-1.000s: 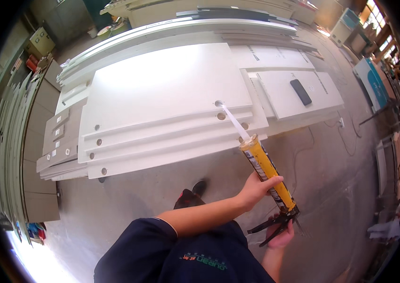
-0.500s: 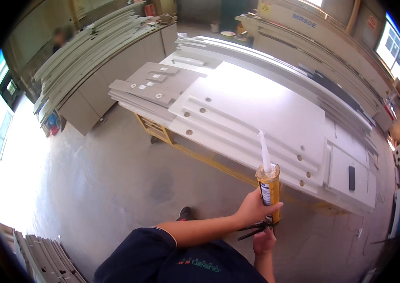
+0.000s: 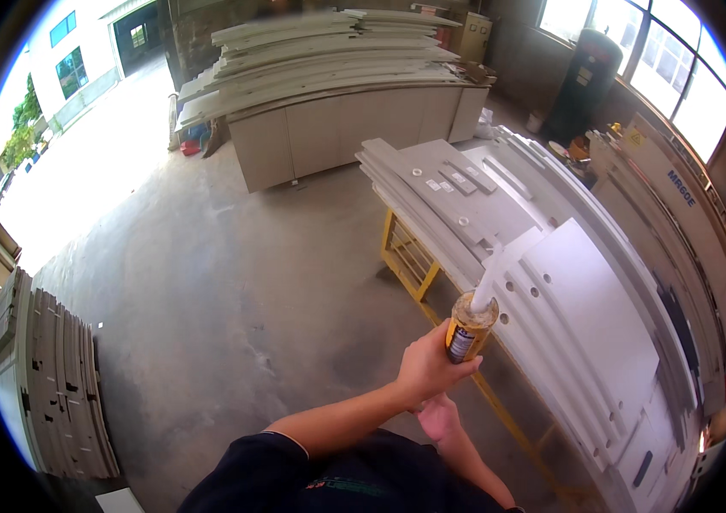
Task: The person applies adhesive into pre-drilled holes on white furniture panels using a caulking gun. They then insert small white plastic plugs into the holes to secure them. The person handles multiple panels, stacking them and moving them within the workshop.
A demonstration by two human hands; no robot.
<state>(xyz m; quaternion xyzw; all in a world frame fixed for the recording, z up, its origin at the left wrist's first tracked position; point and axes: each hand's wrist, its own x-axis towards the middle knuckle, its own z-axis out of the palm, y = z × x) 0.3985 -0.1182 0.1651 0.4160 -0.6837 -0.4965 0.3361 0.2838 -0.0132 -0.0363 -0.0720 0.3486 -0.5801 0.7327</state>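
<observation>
My left hand [image 3: 431, 369] is wrapped round the yellow body of a caulking gun [image 3: 471, 328], which is tilted up and away from me. A long white nozzle [image 3: 485, 280] sticks out of its top, its tip in front of the workbench boards. Just below, my right hand [image 3: 440, 417] is closed at the rear end of the gun; the handle and trigger are hidden behind my hands and arm. Beyond the gun lie white panels [image 3: 590, 282] with round holes along their edges, stacked on a yellow-framed bench [image 3: 421, 275].
Grey narrow boards [image 3: 431, 192] lie on the bench's far end. A tall stack of pale panels [image 3: 329, 51] rests on a grey block at the back. More boards [image 3: 64, 385] stand at the left. A long machine [image 3: 662, 188] runs along the right. A dark phone-like object [image 3: 643, 468] lies on a panel.
My view has turned left, so the bench now sits further right and the doorway shows more. The caulking gun stays in both hands; its handle has gone out of sight.
</observation>
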